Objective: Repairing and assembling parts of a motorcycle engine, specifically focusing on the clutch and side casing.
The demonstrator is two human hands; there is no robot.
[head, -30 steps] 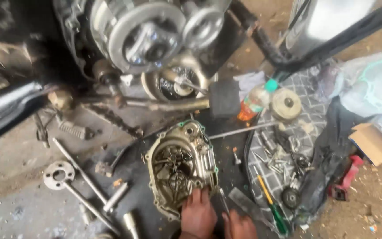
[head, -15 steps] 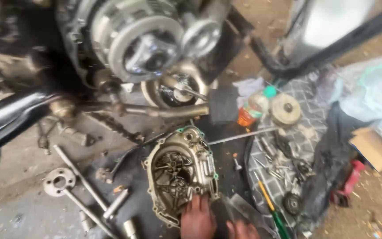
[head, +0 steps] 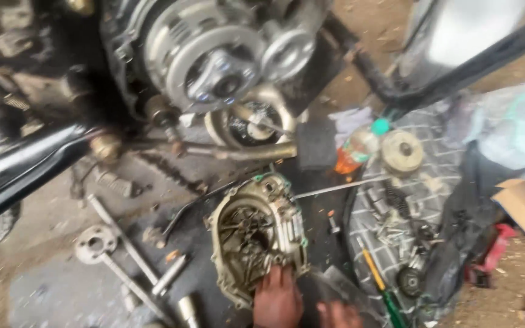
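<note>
Oily ground [head: 62, 291]; left hand [head: 277, 297] on engine cover [head: 256, 234]

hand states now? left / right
Left hand: fingers closed on the dirty metal engine cover at its lower edge.
Right hand: mostly cut off; cannot be told.

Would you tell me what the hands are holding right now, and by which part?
The left hand grips the engine side cover at its near lower edge. The right hand sits beside it, mostly cut off; whether it holds anything cannot be told.
</note>
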